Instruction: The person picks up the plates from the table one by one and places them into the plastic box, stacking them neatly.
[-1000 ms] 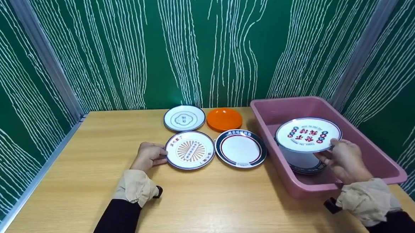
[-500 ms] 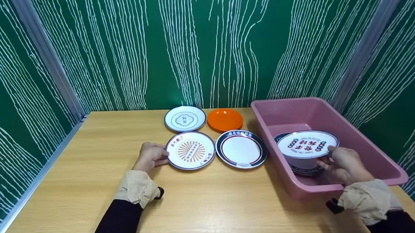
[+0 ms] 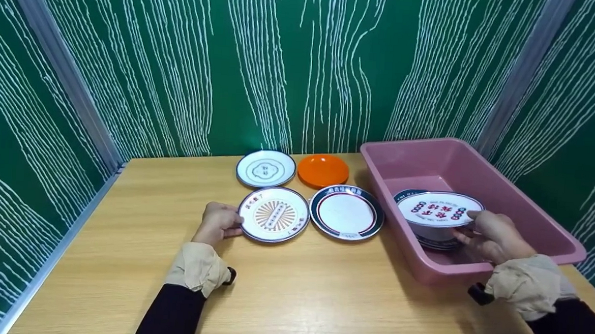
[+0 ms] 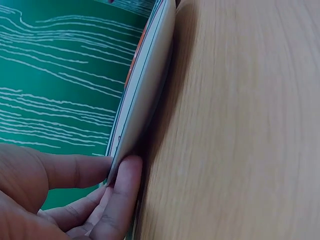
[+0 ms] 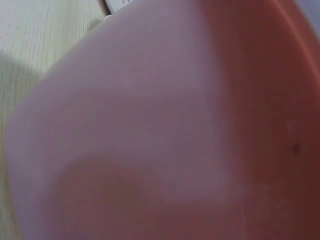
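In the head view my left hand (image 3: pixel 219 221) pinches the left rim of a white plate (image 3: pixel 273 215) with an orange ray pattern. The left wrist view has that plate (image 4: pixel 142 85) edge-on, thumb over the rim and fingers beneath it, close over the wood. My right hand (image 3: pixel 495 236) reaches into a pink tub (image 3: pixel 524 209) and pinches the right rim of a white plate (image 3: pixel 440 209) with red characters. Under that plate, inside the tub, lie dark-rimmed plates (image 3: pixel 438 241), partly covered. The tub's wall (image 5: pixel 150 110) fills the right wrist view and hides the right hand there.
Behind the left plate stands a white plate (image 3: pixel 266 169) with a blue outline, beside an orange plate (image 3: pixel 323 170). A plate with a dark green rim (image 3: pixel 347 213) lies between the left plate and the tub. A green wall (image 3: pixel 302 75) bounds the table's back.
My right hand has lowered the red-lettered plate deeper into the tub, toward the plates lying there. My left hand has stayed at the ray-patterned plate.
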{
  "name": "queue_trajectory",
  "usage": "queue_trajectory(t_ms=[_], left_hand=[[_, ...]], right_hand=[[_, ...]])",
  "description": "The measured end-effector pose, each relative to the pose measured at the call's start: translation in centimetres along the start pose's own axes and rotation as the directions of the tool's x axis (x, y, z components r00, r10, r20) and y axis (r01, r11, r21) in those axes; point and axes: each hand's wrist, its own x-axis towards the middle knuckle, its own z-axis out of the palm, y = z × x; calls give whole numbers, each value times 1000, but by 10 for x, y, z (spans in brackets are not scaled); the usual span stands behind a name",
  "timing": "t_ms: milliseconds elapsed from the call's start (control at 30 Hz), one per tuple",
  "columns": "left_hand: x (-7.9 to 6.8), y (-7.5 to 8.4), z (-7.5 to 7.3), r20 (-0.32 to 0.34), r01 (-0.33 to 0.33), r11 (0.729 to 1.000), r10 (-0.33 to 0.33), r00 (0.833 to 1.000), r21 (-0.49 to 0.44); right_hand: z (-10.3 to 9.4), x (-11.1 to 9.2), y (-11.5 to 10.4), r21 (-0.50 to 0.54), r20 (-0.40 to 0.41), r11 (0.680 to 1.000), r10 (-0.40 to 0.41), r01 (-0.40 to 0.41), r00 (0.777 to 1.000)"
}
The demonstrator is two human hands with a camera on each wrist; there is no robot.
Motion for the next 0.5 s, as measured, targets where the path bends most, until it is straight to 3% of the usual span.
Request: queue_trajectory(t_ms=[267, 500], left_hand=[[-2, -1, 0, -13, -8, 1000, 8, 1000, 19], [-1, -1, 3, -22, -15, 1000, 15, 1000, 24]], right_hand=[[3, 3, 2, -117, -5, 993, 29, -30, 1000], [2, 3, 1, -106, 37, 994, 27, -23, 999]])
